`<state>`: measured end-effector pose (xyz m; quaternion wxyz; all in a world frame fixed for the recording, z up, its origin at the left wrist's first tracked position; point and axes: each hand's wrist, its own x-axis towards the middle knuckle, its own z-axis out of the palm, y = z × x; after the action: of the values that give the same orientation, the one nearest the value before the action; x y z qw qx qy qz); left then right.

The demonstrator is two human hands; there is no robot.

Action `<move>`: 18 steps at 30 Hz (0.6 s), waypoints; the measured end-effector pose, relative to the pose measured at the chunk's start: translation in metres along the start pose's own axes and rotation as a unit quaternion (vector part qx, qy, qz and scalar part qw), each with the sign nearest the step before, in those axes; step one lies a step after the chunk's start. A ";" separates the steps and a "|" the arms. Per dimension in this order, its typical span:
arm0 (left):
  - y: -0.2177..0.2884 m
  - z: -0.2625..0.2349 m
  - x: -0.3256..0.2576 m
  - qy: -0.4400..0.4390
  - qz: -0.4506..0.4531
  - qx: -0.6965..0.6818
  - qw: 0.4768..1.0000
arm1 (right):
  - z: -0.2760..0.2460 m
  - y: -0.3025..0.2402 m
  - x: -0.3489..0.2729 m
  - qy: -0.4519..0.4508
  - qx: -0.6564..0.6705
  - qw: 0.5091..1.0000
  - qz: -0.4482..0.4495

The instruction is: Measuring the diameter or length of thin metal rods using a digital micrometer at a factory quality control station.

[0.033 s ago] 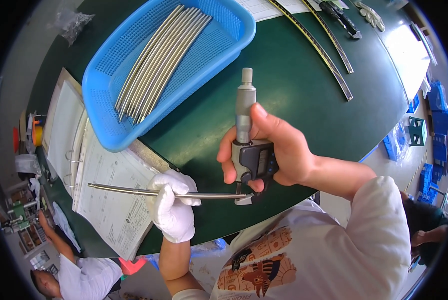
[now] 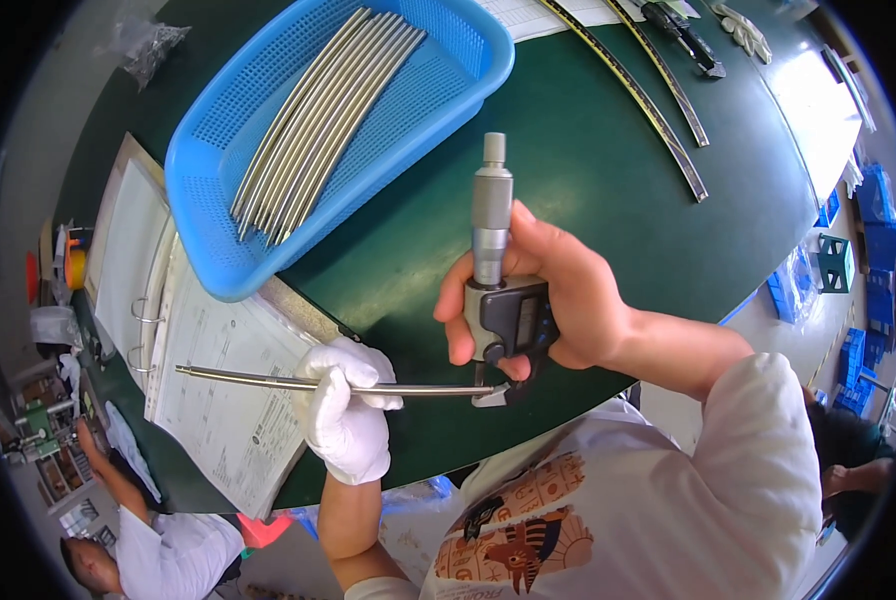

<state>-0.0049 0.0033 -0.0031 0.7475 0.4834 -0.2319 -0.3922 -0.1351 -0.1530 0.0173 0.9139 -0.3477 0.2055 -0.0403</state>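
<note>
My left hand, in a white glove, is closed around a slim silvery metal rod. The rod lies nearly level across the view, its left end over the papers. Bare-skinned, my right hand grips a digital micrometer by its dark-faced frame. The micrometer stands upright, with its grey thimble at the top and the thumb beside the barrel. At its lower end, the rod's right end sits at the measuring jaws; whether both faces touch it I cannot tell.
A blue plastic basket with several similar rods stands beyond my left hand. Below it lies an open ring binder with printed sheets. Scale strips, a black tool and a glove lie far right. Another person sits lower left.
My right thumb has shifted slightly up along the micrometer's barrel. The rod and my left hand stay almost in place.
</note>
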 end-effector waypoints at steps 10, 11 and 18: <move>0.000 0.000 0.000 0.015 0.009 0.000 1.000 | -0.001 -0.004 -0.001 0.008 -0.009 1.000 0.003; -0.001 0.000 0.000 0.015 0.009 0.000 1.000 | -0.001 -0.004 -0.001 0.008 -0.009 1.000 0.003; -0.001 0.001 0.001 0.012 0.011 -0.004 1.000 | 0.001 -0.005 -0.003 0.026 -0.028 0.999 -0.004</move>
<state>-0.0061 0.0015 -0.0038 0.7566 0.4822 -0.2267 -0.3791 -0.1368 -0.1562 0.0220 0.8979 -0.3732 0.2286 -0.0475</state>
